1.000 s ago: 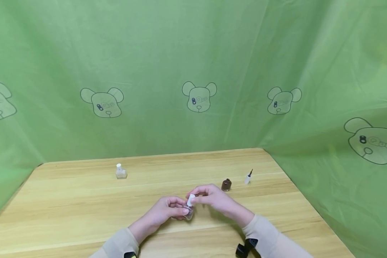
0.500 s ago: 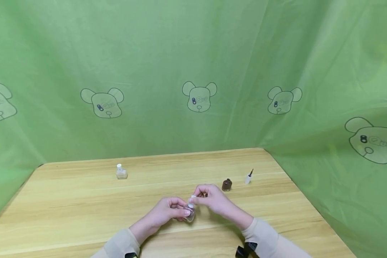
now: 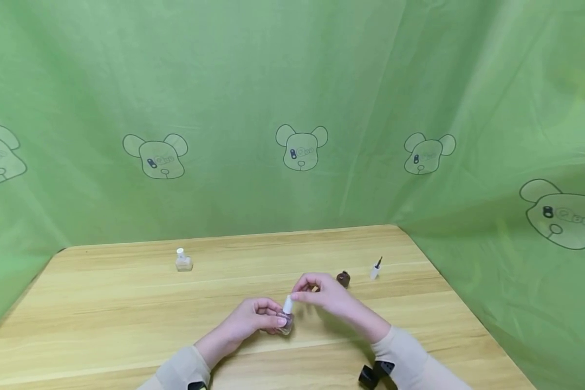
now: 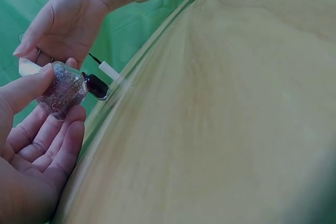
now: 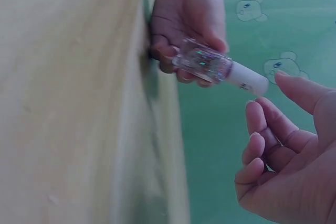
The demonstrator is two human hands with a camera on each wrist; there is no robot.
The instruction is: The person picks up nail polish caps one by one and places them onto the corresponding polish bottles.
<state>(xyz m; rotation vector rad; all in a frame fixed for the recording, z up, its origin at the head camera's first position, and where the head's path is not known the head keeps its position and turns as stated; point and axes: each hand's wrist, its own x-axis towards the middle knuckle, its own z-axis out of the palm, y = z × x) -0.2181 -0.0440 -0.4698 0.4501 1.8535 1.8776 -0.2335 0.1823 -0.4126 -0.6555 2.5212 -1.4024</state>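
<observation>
My left hand [image 3: 251,318] grips a small clear nail polish bottle [image 3: 285,324] between thumb and fingers, over the front middle of the table. Glitter shows inside the glass [image 5: 202,64] in the right wrist view, and the white cap [image 5: 248,78] sits on its neck. The fingers of my right hand [image 5: 291,153] are spread just off the cap's end, with thumb and index on either side of it. Behind the right hand stands a dark brown nail polish bottle [image 3: 343,279] without its cap, partly covered by that hand in the head view.
A white cap with its dark brush [image 3: 376,269] pointing up stands on the right side of the wooden table [image 3: 127,314]. Farther back on the left is a clear nail polish bottle [image 3: 183,263] with a white cap. A green curtain [image 3: 234,189] encloses the table's back and sides.
The right fingers held the white cap earlier and shifted round it; now they have loosened and drawn slightly up and away. The left hand keeps the bottle in nearly the same place.
</observation>
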